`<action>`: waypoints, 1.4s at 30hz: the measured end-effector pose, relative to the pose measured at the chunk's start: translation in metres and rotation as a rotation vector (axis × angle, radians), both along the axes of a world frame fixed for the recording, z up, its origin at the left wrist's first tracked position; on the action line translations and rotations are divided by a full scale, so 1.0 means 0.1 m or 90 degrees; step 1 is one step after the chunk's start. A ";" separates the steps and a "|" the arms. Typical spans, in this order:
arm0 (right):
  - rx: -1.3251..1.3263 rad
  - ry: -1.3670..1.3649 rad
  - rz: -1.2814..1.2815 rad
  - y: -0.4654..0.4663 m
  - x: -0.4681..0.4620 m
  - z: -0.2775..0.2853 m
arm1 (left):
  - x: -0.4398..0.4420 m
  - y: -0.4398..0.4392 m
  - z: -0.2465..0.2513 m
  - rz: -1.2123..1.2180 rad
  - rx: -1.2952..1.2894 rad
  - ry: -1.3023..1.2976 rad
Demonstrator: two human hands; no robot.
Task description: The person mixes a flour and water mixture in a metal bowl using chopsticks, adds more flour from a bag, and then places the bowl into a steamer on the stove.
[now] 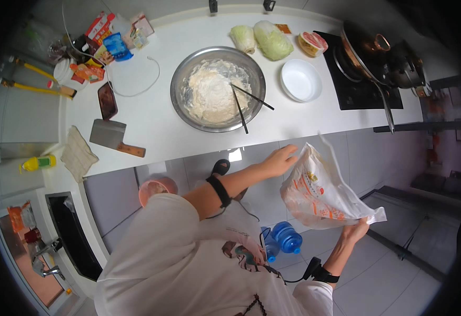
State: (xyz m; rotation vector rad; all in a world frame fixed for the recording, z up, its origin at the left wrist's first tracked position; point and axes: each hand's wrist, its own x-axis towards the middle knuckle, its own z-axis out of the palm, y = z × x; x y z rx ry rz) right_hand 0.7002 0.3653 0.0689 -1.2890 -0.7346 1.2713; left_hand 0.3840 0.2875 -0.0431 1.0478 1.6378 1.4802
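Note:
My right hand [355, 231] grips the lower right corner of a white plastic bag [313, 193] with orange print, which hangs over the floor in front of the counter. The bag's mouth gapes towards the upper right. My left hand [280, 161] is beside the bag's upper left edge, its thumb and fingers apart and nothing visible between them. On the counter [147, 118] sits a steel basin [177, 98] of flour and wet dough [210, 93]. Two black chopsticks [240, 110] lean in the basin. A white bowl [301, 81] stands to its right.
Napa cabbages [272, 41] and a cut grapefruit [313, 43] lie near a hob [345, 94] with a lidded pan [360, 55]. A cleaver [108, 134], phone [107, 100] and cloth [78, 154] lie left. Blue water jugs [287, 239] and a pink bin [151, 189] stand below.

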 end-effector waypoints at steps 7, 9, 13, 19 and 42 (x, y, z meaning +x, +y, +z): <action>-0.155 -0.172 0.052 0.11 0.43 -0.99 | -0.34 -0.74 -1.30 0.288 -0.365 -0.862; -0.191 -0.159 0.090 0.13 0.62 -1.32 | -0.51 -0.87 -1.50 0.414 -0.141 -0.792; -0.201 -0.122 0.128 0.20 1.03 -2.01 | -0.68 -1.01 -1.61 0.677 0.257 -0.938; -0.239 -0.140 0.248 0.42 1.28 -2.55 | -0.59 -0.90 -1.35 0.722 0.372 -0.810; -0.326 -0.280 0.423 -0.31 -0.57 -2.30 | 0.05 -3.69 -0.97 0.678 -0.402 -0.302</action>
